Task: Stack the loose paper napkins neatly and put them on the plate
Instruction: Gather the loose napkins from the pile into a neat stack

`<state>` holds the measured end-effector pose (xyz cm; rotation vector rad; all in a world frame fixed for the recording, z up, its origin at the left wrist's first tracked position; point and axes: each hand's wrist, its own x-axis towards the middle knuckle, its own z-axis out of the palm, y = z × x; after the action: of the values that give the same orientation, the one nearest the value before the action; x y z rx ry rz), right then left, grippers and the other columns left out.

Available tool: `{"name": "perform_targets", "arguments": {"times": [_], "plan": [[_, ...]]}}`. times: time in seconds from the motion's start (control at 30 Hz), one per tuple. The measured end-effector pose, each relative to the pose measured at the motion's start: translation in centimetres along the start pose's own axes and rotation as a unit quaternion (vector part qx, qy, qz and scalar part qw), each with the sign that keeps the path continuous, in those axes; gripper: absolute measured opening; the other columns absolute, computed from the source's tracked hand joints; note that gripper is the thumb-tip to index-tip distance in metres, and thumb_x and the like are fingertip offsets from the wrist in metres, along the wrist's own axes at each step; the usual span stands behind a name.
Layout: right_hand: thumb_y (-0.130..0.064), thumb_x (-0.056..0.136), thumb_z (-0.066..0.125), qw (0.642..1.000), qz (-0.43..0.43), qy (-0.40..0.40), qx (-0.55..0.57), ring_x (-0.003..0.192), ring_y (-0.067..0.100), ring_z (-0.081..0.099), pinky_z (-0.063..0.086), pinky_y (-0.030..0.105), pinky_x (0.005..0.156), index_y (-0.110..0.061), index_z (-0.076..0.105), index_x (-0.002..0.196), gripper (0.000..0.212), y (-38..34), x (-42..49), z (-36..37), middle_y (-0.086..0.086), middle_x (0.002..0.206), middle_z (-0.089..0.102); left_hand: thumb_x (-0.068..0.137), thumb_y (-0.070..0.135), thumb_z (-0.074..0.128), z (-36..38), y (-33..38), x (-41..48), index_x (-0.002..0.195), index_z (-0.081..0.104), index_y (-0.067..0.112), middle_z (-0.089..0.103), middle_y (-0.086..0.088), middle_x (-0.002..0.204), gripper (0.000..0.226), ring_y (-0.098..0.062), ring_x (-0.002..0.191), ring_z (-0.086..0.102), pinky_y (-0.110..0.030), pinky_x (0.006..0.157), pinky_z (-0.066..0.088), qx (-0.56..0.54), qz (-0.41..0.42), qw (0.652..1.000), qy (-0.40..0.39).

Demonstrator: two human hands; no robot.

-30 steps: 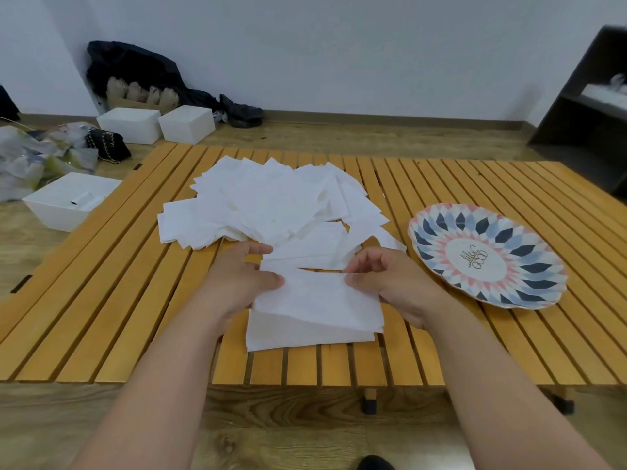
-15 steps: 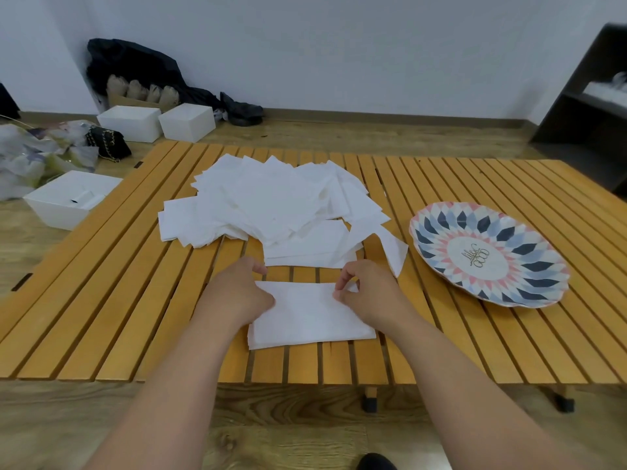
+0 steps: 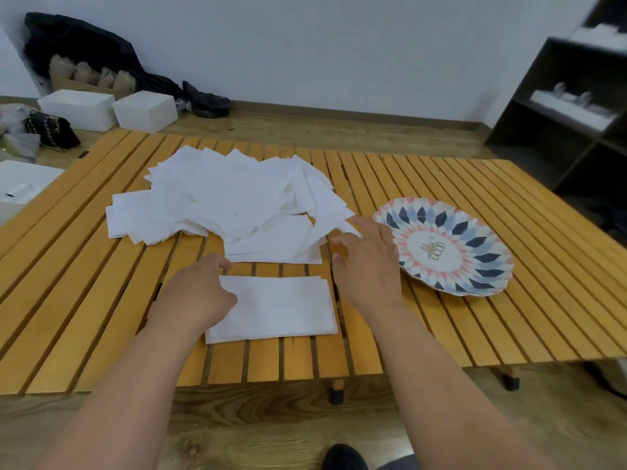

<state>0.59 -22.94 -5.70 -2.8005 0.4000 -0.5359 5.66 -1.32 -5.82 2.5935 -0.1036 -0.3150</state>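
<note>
A loose heap of white paper napkins (image 3: 230, 198) is spread over the middle of the slatted wooden table (image 3: 424, 334). Nearer me lies a small neat stack of napkins (image 3: 281, 307). My left hand (image 3: 196, 293) rests on the stack's left end, fingers loosely curled. My right hand (image 3: 368, 262) hovers just right of the stack, its fingers relaxed and reaching to the heap's right edge, where a napkin corner sticks out. A patterned blue, pink and white plate (image 3: 475, 266) sits bare to the right of my right hand.
White boxes (image 3: 142, 110) and a black bag (image 3: 51, 130) stand on the floor behind the table at the left, with another white box (image 3: 17, 188) at the far left. A dark shelf unit (image 3: 570, 113) stands at the right.
My right hand has left the small stack and moved up and right to the heap's edge. The left hand stays on the stack. The camera has shifted right and nearer.
</note>
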Motion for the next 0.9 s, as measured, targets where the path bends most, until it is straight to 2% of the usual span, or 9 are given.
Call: {"name": "perform_targets", "arguments": {"times": [0.1, 0.2, 0.4, 0.5, 0.63, 0.73, 0.83, 0.9], "plan": [[-0.019, 0.091, 0.055, 0.999, 0.009, -0.028, 0.020, 0.141, 0.023, 0.021, 0.026, 0.042, 0.111, -0.021, 0.059, 0.128, 0.037, 0.3, 0.0, 0.2, 0.000, 0.149, 0.036, 0.083, 0.015, 0.063, 0.0, 0.0, -0.1, 0.130, 0.045, 0.028, 0.050, 0.009, 0.083, 0.052, -0.011, 0.075, 0.053, -0.034, 0.074, 0.053, -0.001, 0.002, 1.000, -0.001], [-0.022, 0.094, 0.052, 0.999, 0.006, -0.042, 0.016, 0.140, 0.020, 0.026, 0.025, 0.037, 0.113, -0.017, 0.049, 0.137, 0.044, 0.3, 0.2, 0.4, -0.001, 0.149, 0.037, 0.083, 0.015, 0.062, 0.0, 0.1, -0.3, 0.131, 0.045, 0.028, 0.046, 0.013, 0.081, 0.053, -0.011, 0.076, 0.054, -0.035, 0.075, 0.054, 0.002, 0.008, 1.000, 0.002], [-0.014, 0.093, 0.053, 0.997, 0.003, 0.013, 0.080, 0.132, 0.020, 0.040, 0.034, 0.035, 0.110, -0.011, 0.051, 0.135, 0.042, 0.0, 0.4, 0.2, 0.002, 0.140, 0.048, 0.086, 0.020, 0.062, 0.0, 0.3, -0.4, 0.133, 0.043, 0.027, 0.051, 0.010, 0.086, 0.051, -0.008, 0.073, 0.051, -0.032, 0.070, 0.050, -0.006, 0.018, 1.000, 0.008], [-0.010, 0.092, 0.054, 0.989, -0.011, 0.077, 0.128, 0.122, 0.017, 0.050, 0.043, 0.034, 0.101, -0.012, 0.057, 0.127, 0.035, -0.6, 0.4, -0.6, 0.000, 0.131, 0.055, 0.088, 0.028, 0.063, -0.2, 0.7, -0.7, 0.133, 0.046, 0.025, 0.056, 0.001, 0.118, 0.049, -0.014, 0.096, 0.055, -0.030, 0.073, 0.047, -0.016, 0.056, 0.997, 0.057], [-0.006, 0.092, 0.054, 0.982, -0.058, 0.124, 0.133, 0.106, 0.015, 0.058, 0.050, 0.027, 0.081, -0.015, 0.063, 0.118, 0.029, -1.7, 0.2, -1.5, -0.002, 0.118, 0.060, 0.086, 0.041, 0.064, -0.3, 1.7, -1.2, 0.127, 0.052, 0.030, 0.051, 0.007, 0.128, 0.045, -0.013, 0.115, 0.051, -0.029, 0.078, 0.046, -0.041, 0.159, 0.976, 0.140], [-0.002, 0.091, 0.053, 0.977, -0.085, 0.132, 0.146, 0.095, 0.014, 0.060, 0.052, 0.028, 0.071, -0.014, 0.065, 0.112, 0.027, -2.2, 0.1, -1.5, -0.002, 0.112, 0.062, 0.084, 0.048, 0.063, 0.1, 2.9, -2.0, 0.126, 0.052, 0.033, 0.050, 0.014, 0.127, 0.046, -0.008, 0.113, 0.050, -0.029, 0.077, 0.046, -0.086, 0.199, 0.969, 0.122], [-0.004, 0.091, 0.052, 0.971, -0.098, 0.085, 0.201, 0.092, 0.001, 0.054, 0.045, 0.013, 0.073, -0.017, 0.067, 0.105, 0.024, -2.4, 0.1, -1.4, -0.008, 0.106, 0.063, 0.085, 0.043, 0.063, 0.3, 3.7, -2.3, 0.124, 0.052, 0.029, 0.056, 0.012, 0.117, 0.042, -0.008, 0.106, 0.053, -0.037, 0.082, 0.052, -0.170, 0.199, 0.958, 0.117], [-0.005, 0.092, 0.053, 0.965, -0.091, 0.039, 0.242, 0.089, -0.003, 0.052, 0.043, 0.008, 0.074, -0.019, 0.067, 0.102, 0.022, -2.4, 0.0, -1.5, -0.010, 0.103, 0.064, 0.089, 0.038, 0.060, 0.0, 3.7, -2.2, 0.117, 0.058, 0.023, 0.063, 0.007, 0.106, 0.032, -0.014, 0.097, 0.058, -0.040, 0.077, 0.053, -0.186, 0.195, 0.954, 0.134]]}}
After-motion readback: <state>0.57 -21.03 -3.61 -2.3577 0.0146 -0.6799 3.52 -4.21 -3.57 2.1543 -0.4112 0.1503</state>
